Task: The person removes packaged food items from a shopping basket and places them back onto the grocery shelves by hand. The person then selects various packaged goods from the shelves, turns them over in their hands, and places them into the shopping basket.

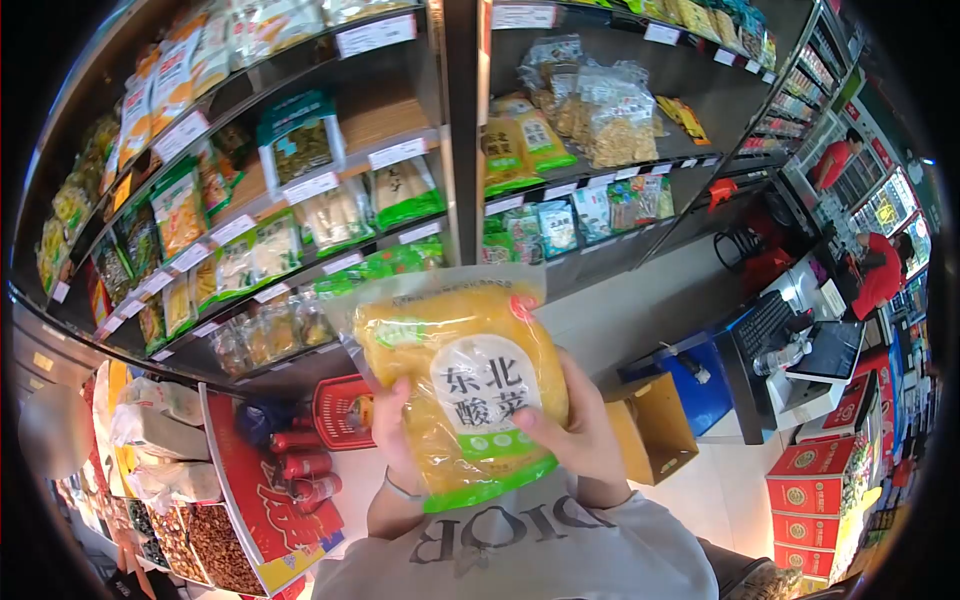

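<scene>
A clear plastic bag of pickled cabbage [400,350], yellow with a green bottom band and a round white label, is held up in front of my chest. My left hand [397,435] grips its left edge, the fingers partly hidden behind the bag. On the right edge, my right hand [580,435] is closed with the thumb lying across the front near the label. Similar yellow bags [540,135] stand on the shelf ahead, beside clear bags of a pale dried food [612,115].
Shelves [420,150] of packaged food curve across the front and left. A red basket [340,412] and red fire extinguishers [305,465] are at lower left. To the right are a cardboard box [655,425], a checkout counter with a keyboard [765,325], stacked red cartons [805,495] and people in red [880,275].
</scene>
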Tool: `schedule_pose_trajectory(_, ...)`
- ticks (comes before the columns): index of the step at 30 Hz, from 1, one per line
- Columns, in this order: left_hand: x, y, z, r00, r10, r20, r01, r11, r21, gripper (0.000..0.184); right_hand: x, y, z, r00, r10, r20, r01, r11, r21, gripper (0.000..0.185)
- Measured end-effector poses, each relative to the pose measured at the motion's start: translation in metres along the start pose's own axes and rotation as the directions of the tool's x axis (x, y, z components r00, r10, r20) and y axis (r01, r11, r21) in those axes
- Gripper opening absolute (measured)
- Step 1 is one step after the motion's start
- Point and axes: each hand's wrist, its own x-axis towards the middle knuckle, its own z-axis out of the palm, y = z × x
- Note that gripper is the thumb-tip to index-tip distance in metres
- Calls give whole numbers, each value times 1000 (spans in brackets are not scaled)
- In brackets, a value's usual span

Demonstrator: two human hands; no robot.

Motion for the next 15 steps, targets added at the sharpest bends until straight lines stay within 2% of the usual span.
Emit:
schedule_pose_trajectory(1,5,-9,11,1000,-10,1,10,1000,-5,54,2,0,-14,999,20,48,-19,1000,-15,54)
schedule_pose_trajectory(2,9,-16,25,1000,-6,19,4,995,100,52,5,-4,-24,999,27,41,-26,999,-21,54)
schedule_pose_trajectory(4,21,-28,33,998,-14,55,-5,945,328,51,9,-8,-40,995,95,-35,-90,990,109,44)
schedule_pose_trajectory(5,27,-33,39,999,-25,39,10,943,331,51,13,-5,-50,993,112,-42,-106,988,115,44)
schedule_pose_trajectory(7,41,-38,54,997,20,77,-55,873,485,51,23,7,-68,996,23,-91,-22,1000,12,34)
schedule_pose_trajectory(8,51,-43,54,994,21,112,-66,906,419,50,28,12,-72,995,34,-97,-33,999,19,34)
schedule_pose_trajectory(11,83,-53,44,991,31,129,-83,901,425,47,48,26,-80,988,-8,-154,6,1000,-11,30)
schedule_pose_trajectory(15,128,-56,32,995,-16,97,-33,878,477,45,84,37,-98,992,-65,-107,53,992,-112,33)
